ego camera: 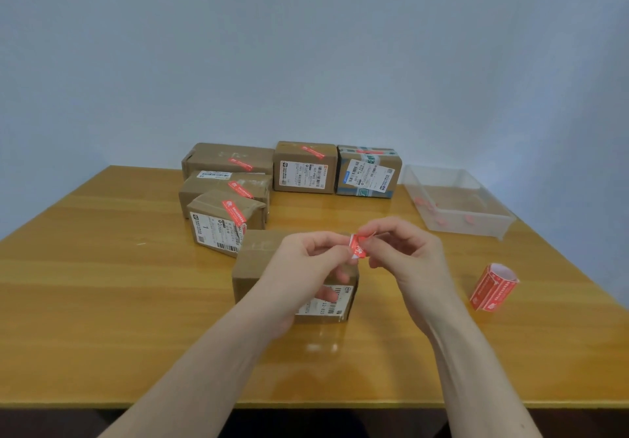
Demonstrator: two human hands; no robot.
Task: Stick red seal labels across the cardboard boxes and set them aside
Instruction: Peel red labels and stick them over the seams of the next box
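Note:
A brown cardboard box [258, 260] with a white shipping label on its front sits in the middle of the wooden table [102, 284], partly hidden behind my hands. Above it, my left hand [306, 267] and my right hand [405, 253] both pinch a small red seal label [358, 246] between fingertips. A roll of red seal labels [493, 287] lies on the table to the right. Several boxes bearing red seals stand at the back: three in a group at the left [224, 213] and two side by side [304, 168] [369, 172].
A clear plastic tray [490, 214] holding a few scraps of red backing sits at the back right. The table's front edge runs just below my forearms. A pale blue wall rises behind the table.

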